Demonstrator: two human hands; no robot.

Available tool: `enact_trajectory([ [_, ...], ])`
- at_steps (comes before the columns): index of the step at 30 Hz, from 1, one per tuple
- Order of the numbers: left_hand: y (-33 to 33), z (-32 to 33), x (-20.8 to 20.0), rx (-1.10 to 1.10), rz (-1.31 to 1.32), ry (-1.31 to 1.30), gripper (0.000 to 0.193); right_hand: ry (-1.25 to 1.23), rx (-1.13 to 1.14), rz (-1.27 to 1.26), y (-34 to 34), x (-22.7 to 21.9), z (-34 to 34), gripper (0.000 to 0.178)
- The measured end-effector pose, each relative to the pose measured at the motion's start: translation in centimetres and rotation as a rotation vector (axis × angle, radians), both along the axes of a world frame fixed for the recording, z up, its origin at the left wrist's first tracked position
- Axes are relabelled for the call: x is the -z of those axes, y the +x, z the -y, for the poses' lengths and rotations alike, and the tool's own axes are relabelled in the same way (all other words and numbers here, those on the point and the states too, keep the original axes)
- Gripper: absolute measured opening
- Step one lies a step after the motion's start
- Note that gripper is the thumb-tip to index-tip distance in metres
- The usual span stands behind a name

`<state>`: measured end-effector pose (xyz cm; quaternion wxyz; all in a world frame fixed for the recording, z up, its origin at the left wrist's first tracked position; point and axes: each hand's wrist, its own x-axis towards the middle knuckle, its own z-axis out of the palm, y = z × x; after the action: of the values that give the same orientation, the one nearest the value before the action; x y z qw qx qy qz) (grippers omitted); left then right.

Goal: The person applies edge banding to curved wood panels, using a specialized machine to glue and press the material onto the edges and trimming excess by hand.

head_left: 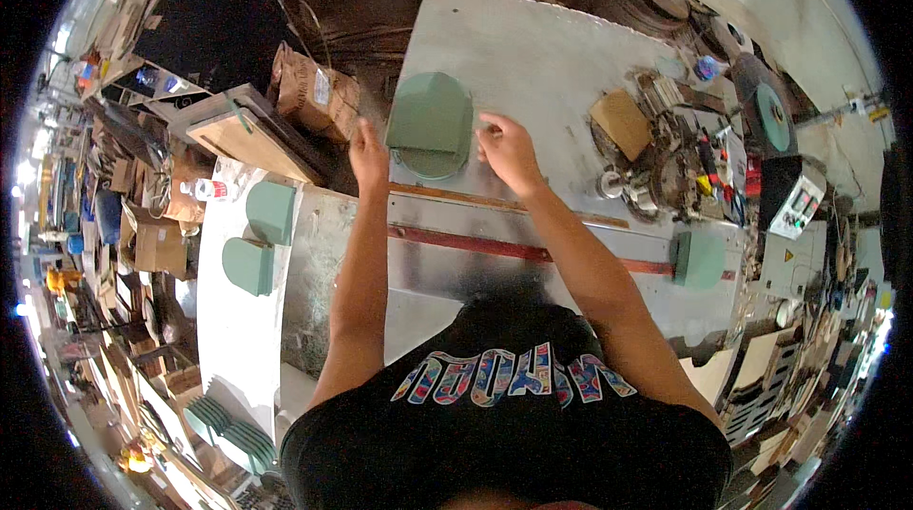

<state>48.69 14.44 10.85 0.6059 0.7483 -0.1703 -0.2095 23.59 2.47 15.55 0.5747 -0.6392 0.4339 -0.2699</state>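
A stack of light-green panels with rounded ends (428,110) lies on the grey metal table (533,63), between my two hands. To its left is my left hand (369,158), held upright with the fingers stretched out and nothing in it. On the other side my right hand (511,154) is empty, its index finger and thumb apart and the other fingers partly curled. Neither hand visibly touches the stack. A wooden strip (504,204) and a dark red strip (475,242) run across the table nearer to me.
More green panels (249,267) lie on a white table at the left, with a bottle (211,189). Another green stack (699,259) sits at the right. Tools and a brown block (621,124) crowd the right side, beside a control box (797,207). A paper sack (314,94) stands left.
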Motion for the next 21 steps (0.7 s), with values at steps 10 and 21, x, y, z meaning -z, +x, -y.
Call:
enact_trajectory([
  [10, -22.6, -9.7, 3.7, 0.096, 0.315, -0.206, 0.030, -0.114, 0.165, -0.596, -35.4, 2.1, -12.2, 0.016],
  [21, -41.3, -9.2, 1.7, 0.837, 0.159, -0.055, 0.018, -0.566, -0.423, -1.344, -60.6, -4.7, -0.6, 0.156],
])
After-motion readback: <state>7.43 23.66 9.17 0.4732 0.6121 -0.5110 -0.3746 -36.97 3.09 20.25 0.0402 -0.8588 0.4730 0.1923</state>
